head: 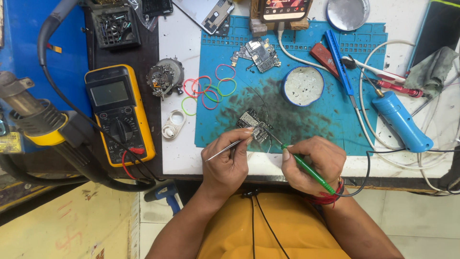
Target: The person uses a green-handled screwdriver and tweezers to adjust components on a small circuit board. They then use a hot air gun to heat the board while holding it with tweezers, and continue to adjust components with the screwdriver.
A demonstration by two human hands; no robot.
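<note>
Head view: left hand (226,160) pinches tweezers (229,147), tips on a small board (255,125) lying on the blue mat (335,120). Right hand (314,163) grips a green iron (306,168), tip touching the board. Multimeter (120,115) sits well left.

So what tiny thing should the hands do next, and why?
Probably bring the thin green soldering iron tip a touch closer to the small dark circuit board. The left hand already has its silver tweezers at the board's edge, and the right hand aims the tip right there.
</note>
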